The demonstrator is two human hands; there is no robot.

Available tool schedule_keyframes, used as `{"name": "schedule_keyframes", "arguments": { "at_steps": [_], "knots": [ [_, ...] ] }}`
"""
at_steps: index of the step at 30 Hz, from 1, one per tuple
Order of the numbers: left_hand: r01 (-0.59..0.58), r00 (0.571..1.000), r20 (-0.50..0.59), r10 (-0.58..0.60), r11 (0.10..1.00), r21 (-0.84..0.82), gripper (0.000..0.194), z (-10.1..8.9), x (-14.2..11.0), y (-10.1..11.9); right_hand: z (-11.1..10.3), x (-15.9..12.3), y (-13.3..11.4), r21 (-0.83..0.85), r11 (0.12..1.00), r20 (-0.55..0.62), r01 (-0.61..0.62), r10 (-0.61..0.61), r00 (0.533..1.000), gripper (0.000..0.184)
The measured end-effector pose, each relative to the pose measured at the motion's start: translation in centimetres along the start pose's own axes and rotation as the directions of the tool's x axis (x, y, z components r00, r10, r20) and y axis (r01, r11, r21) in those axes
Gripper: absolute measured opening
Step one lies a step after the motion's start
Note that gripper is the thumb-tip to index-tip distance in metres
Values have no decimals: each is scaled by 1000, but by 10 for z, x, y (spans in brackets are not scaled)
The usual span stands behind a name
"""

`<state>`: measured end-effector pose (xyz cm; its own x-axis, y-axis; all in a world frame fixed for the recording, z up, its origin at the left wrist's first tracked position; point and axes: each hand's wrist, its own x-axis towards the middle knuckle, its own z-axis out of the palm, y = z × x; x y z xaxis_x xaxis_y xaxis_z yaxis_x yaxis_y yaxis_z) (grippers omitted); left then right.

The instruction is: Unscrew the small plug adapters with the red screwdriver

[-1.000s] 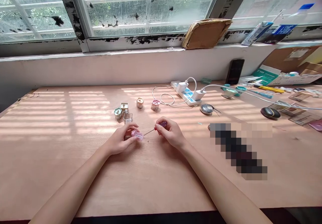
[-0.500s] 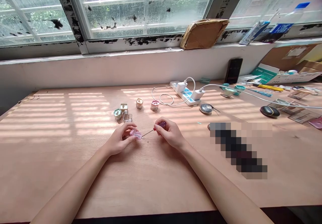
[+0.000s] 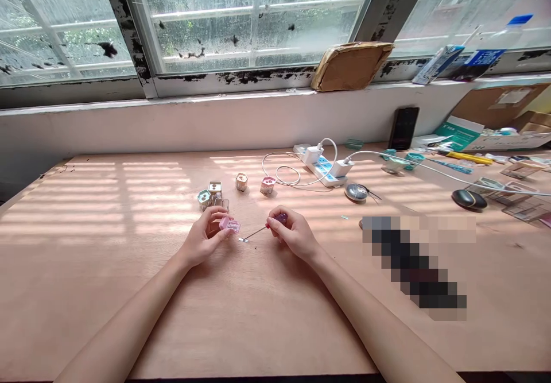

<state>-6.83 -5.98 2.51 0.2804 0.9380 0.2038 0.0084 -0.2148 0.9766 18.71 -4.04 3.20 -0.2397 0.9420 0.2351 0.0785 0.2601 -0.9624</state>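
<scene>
Pink translucent plastic cube (image 3: 229, 225) is sitting in the person's left hand (image 3: 202, 236), its grip curled closed and holding the cube between thumb and fingers, just above the pale plywood surface (image 3: 86, 291). The right hand (image 3: 294, 235) is pinching a slim screwdriver (image 3: 279, 219) with a purple handle, red collar and thin steel shaft, its grip nearly closed on the handle, the tip lying just beside the cube. Small square metal-and-clear boxes (image 3: 214, 188) are standing beyond the left hand, and a white power strip (image 3: 321, 171) is lying farther back.
</scene>
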Motion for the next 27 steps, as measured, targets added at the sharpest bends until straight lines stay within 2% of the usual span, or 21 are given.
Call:
{"name": "schedule_keyframes", "arguments": {
  "at_steps": [14,19,24,27],
  "knots": [
    [-14,1000,-8,14,1000,-8,41,-1,0,-2,-2,2,0,72,997,-33,-27,30,999,32],
    [-32,999,7,31,997,76,38,-2,-2,2,-5,3,-3,103,994,-66,-22,29,997,31],
    [-73,996,67,61,981,181,36,-2,-3,5,-9,3,-7,186,980,-183,67,-33,983,27],
    [-106,992,92,85,962,252,38,-1,-4,7,-9,2,-9,227,968,-214,109,-59,975,28]
  ]
}}
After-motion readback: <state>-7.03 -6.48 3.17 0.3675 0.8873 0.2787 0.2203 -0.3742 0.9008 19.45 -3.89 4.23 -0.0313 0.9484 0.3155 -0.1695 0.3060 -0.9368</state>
